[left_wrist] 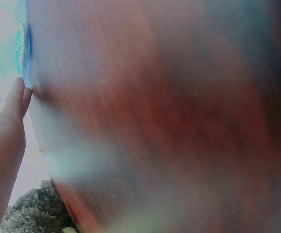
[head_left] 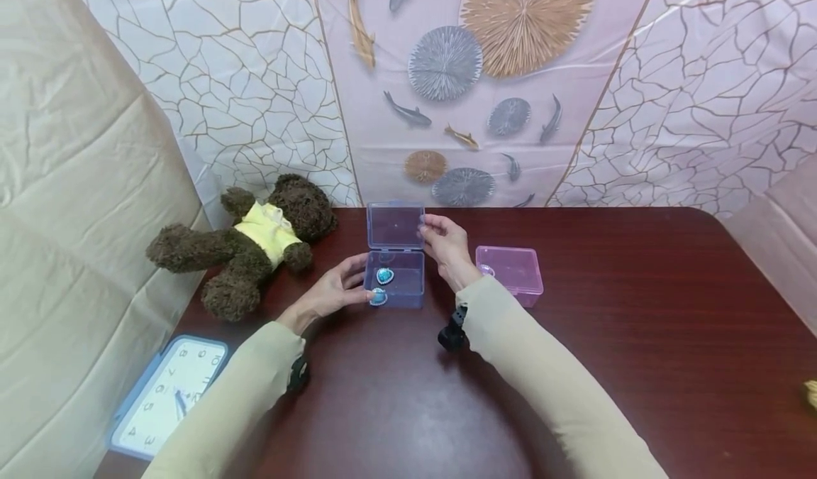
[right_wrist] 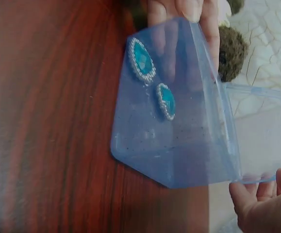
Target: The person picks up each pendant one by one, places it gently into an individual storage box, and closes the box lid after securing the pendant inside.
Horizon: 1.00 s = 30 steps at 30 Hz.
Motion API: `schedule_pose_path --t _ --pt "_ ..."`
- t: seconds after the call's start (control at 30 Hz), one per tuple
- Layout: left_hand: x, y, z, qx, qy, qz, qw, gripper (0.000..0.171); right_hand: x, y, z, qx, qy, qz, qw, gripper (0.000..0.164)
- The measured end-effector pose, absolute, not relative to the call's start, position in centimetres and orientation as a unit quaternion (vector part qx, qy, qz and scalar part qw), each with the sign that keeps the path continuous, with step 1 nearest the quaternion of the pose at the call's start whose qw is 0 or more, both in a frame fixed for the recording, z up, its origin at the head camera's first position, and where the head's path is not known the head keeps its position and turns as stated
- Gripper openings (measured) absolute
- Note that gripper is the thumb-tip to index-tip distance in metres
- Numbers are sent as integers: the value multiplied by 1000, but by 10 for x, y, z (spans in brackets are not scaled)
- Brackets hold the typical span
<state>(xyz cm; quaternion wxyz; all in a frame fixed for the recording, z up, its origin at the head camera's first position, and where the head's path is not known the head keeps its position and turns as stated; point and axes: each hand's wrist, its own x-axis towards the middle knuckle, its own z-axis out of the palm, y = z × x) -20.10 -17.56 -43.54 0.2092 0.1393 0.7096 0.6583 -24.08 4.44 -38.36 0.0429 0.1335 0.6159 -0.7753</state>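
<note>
A see-through blue plastic box stands on the table with its hinged lid raised at the back. My left hand holds the box at its left side, thumb toward the front corner and fingers along the side. At the lid's right edge, my right hand pinches it between thumb and fingers. Two teal gems with silvery beaded rims, one gem nearer the left hand and another gem beside it, show through the box's clear walls in the right wrist view.
Right of the right hand stands a closed pink box with a small beaded piece inside. A brown teddy bear in a yellow top lies at the back left. A blue-framed clock lies by the left forearm. Patterned cloth hangs behind the table.
</note>
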Motion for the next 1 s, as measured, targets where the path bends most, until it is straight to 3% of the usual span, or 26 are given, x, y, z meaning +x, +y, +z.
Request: schedule_pose_path --t 0.23,0.67,1.0 --pt "-201 -175 -434 127 721 648 211 80 -214 49 -382 104 664 -739 36 24" --pt "-199 -174 -433 114 723 648 212 80 -183 52 -404 72 629 -771 62 30" --pt "-199 -173 -436 119 706 666 208 80 -179 57 -413 41 633 -770 71 46"
